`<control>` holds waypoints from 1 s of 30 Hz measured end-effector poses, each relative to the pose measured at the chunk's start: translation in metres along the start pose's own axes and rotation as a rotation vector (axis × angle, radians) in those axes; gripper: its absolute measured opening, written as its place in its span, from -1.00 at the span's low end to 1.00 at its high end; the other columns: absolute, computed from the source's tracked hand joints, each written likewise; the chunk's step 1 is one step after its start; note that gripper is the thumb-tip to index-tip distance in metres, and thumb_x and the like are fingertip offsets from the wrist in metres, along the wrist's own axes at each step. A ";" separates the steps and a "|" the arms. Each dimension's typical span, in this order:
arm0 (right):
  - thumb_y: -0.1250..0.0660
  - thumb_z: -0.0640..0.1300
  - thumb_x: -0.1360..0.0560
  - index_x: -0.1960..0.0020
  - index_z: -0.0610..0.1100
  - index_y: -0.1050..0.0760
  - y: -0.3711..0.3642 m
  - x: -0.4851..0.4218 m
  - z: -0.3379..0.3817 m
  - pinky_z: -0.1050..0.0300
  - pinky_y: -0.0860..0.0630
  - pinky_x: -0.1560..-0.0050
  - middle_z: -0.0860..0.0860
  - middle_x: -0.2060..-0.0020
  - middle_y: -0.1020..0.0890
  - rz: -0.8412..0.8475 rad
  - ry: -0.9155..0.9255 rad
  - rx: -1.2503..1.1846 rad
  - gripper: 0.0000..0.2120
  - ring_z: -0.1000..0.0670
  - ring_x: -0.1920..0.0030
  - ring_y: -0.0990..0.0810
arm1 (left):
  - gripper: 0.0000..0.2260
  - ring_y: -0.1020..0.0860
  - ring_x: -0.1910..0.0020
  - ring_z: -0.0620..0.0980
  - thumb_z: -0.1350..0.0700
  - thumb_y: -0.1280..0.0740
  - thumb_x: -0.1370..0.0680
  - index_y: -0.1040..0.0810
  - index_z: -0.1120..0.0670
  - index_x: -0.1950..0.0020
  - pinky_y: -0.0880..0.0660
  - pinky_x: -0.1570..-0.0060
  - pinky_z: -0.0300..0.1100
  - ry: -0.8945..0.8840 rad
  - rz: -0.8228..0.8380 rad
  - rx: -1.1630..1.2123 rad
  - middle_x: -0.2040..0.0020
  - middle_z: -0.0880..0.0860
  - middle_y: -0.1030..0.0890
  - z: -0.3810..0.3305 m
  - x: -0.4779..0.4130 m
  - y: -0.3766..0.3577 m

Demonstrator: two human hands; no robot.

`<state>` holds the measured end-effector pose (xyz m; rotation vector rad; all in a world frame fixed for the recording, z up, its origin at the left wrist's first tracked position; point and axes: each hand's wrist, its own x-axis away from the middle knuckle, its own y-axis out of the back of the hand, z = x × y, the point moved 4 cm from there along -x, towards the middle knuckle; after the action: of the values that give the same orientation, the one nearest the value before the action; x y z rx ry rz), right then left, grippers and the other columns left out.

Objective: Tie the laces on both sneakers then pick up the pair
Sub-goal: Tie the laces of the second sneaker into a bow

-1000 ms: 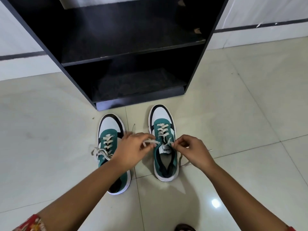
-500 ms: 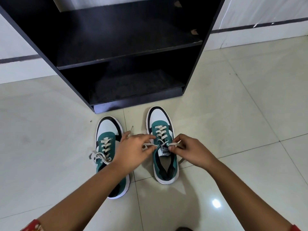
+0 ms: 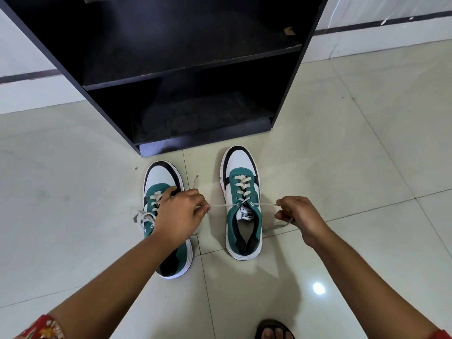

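Note:
Two green, white and black sneakers stand side by side on the tiled floor, toes pointing at a shelf. The right sneaker point(image 3: 242, 192) has its white laces point(image 3: 221, 206) stretched out sideways from the top eyelets. My left hand point(image 3: 182, 212) pinches the left lace end; my right hand point(image 3: 297, 212) pinches the right lace end, with a loose tail hanging below it. The left sneaker point(image 3: 159, 177) lies partly under my left hand and forearm; a lace loop point(image 3: 141, 217) sticks out on its left side.
A black open shelf unit point(image 3: 186, 77) stands directly behind the sneakers, its base close to their toes. A sandalled foot point(image 3: 274, 331) shows at the bottom edge. White walls with a dark stripe run behind. Pale floor tiles spread to both sides.
My hands have moved apart from over the right sneaker's tongue, drawing its two lace ends out taut to the left and right. The sneakers have stayed in place.

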<state>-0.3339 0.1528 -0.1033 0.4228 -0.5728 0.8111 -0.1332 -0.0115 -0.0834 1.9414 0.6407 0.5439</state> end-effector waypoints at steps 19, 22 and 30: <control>-0.04 0.26 -0.52 0.34 -0.19 -0.54 -0.024 0.026 -0.001 0.04 -0.51 0.22 -0.08 0.41 -0.67 -0.134 0.179 0.594 -0.39 -0.08 0.37 -0.61 | -0.63 -0.50 0.37 -0.01 -0.16 -0.12 -0.56 -0.51 0.10 0.15 -0.47 0.25 -0.11 0.628 0.251 0.852 0.32 0.01 -0.53 -0.029 0.010 -0.030; -0.16 0.36 -0.41 0.38 -0.21 -0.44 -0.036 0.012 -0.013 0.02 -0.46 0.30 -0.07 0.51 -0.57 -0.071 -0.022 0.364 -0.39 -0.10 0.46 -0.53 | -0.59 -0.47 0.34 0.00 -0.26 -0.20 -0.48 -0.45 0.10 0.18 -0.40 0.25 -0.14 0.678 0.209 0.900 0.33 0.01 -0.49 -0.037 -0.001 -0.042; -0.28 -0.16 -0.51 0.21 -0.23 -0.44 -0.051 0.002 0.005 0.19 -0.35 0.40 -0.02 0.40 -0.50 -0.119 0.119 -0.048 -0.83 0.02 0.37 -0.45 | -0.91 -0.48 0.21 0.05 0.16 -0.24 -0.53 -0.42 0.13 0.16 -0.38 0.22 -0.18 0.519 0.016 0.865 0.30 0.01 -0.50 -0.052 -0.018 -0.042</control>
<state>-0.2952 0.1193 -0.1047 0.3588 -0.4514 0.7027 -0.1872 0.0279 -0.1009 2.6174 1.3548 0.8917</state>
